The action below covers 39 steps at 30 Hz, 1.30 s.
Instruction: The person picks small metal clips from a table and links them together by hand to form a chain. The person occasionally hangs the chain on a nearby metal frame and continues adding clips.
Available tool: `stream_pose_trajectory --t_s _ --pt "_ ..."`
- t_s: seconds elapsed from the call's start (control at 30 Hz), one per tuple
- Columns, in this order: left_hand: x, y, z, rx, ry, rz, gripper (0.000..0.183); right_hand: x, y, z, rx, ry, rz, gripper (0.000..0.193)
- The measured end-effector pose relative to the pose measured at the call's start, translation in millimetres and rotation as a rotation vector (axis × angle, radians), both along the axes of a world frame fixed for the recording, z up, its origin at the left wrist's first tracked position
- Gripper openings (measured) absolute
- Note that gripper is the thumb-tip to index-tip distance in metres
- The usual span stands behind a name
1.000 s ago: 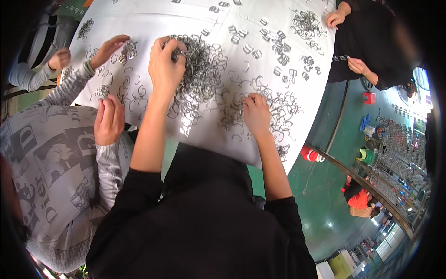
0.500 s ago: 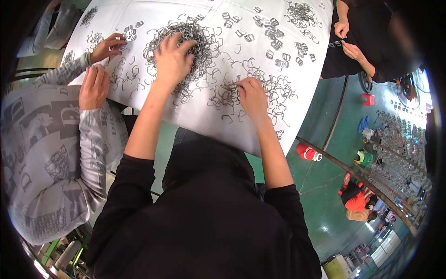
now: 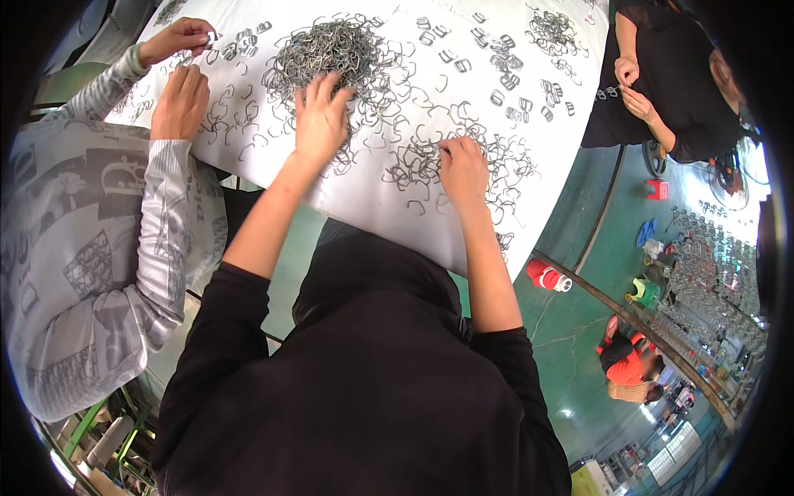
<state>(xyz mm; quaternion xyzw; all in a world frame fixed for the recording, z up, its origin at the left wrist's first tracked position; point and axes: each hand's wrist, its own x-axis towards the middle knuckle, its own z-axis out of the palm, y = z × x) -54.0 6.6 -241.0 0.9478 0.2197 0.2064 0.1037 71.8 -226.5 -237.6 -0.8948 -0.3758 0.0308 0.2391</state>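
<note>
A big, tangled heap of bent wire hooks [image 3: 327, 54] on the white table [image 3: 379, 207], a bit left of the middle, with many more loose hooks all around. To the right, nearer the front, a thinner patch of hooks [image 3: 413, 161]. Done so far, at a guess: only a small share spread out from the heap, with no neat rows. Yet to go, by the look of things: plenty, with the heap thick and full. Left hand [image 3: 322, 124] open at the near side of the heap, with fingers spread apart and tips over the hooks. A little blurry, so hard to tell about any hook in its grip. Right hand [image 3: 465, 169] at the thinner patch, with fingers bent and close together. Maybe pinching a hook, maybe only touching; too small to tell. Farther out, flat metal buckles [image 3: 506, 62] in loose bunches, then a smaller heap [image 3: 556, 31] near the right edge. At the left, a helper in a gray top [image 3: 78, 215], with both hands over the table. Past the right edge, a person in black [image 3: 682, 83], with hands close together on a short string of metal bits [image 3: 609, 92].
</note>
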Motion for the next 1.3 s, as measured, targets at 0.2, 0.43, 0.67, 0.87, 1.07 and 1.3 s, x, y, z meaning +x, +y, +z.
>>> stream_pose_trajectory --t_s 0.2,0.43,0.67,0.87,1.07,1.3 --pt "18 -27 -6 -0.142 0.040 -0.090 0.027 -3 -9 -1 -0.052 0.029 -0.107 0.012" --pt "-10 -15 1 -0.132 0.049 -0.117 0.025 -6 35 -6 0.007 0.005 -0.070 0.011" --pt "-47 -17 7 -0.209 0.137 -0.100 0.032 7 41 -5 0.050 0.073 -0.066 0.012" --pt "-67 -48 5 -0.183 0.045 -0.077 0.042 27 16 7 0.041 0.166 -0.132 0.016" --pt "-81 -88 0 -0.239 0.086 -0.234 0.042 -1 37 -2 0.087 0.079 0.227 0.018" --pt "-98 -107 0 -0.321 0.026 -0.215 0.039 -1 60 -4 0.057 0.136 0.146 0.015"
